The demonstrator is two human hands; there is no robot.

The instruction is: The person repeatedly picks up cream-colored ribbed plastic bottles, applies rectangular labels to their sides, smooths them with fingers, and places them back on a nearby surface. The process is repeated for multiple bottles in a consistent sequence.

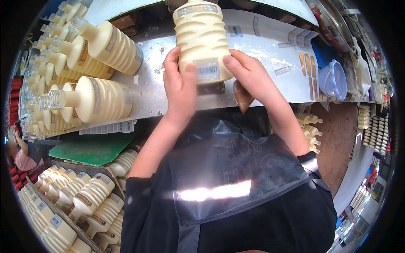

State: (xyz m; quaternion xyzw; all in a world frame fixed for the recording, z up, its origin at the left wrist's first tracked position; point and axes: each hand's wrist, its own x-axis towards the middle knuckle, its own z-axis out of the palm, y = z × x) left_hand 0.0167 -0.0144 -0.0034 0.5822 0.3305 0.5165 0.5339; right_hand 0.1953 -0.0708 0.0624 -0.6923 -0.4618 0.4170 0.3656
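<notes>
A cream ribbed plastic bottle (201, 38) is held upright over the metal worktop (274, 71), between both hands. My left hand (179, 88) grips its left lower side, thumb on the small white barcode label (207, 70). My right hand (251, 76) holds the right lower edge, thumb pressing beside the label. The bottle's top is cut off by the upper rim of the view.
Several cream bottles with clear caps (90, 99) lie stacked on the worktop at left. More fill a crate (80, 202) lower left. A strip of barcode labels (114, 127) hangs at the table edge, above a green board (95, 149). A blue lidded container (333, 80) sits right.
</notes>
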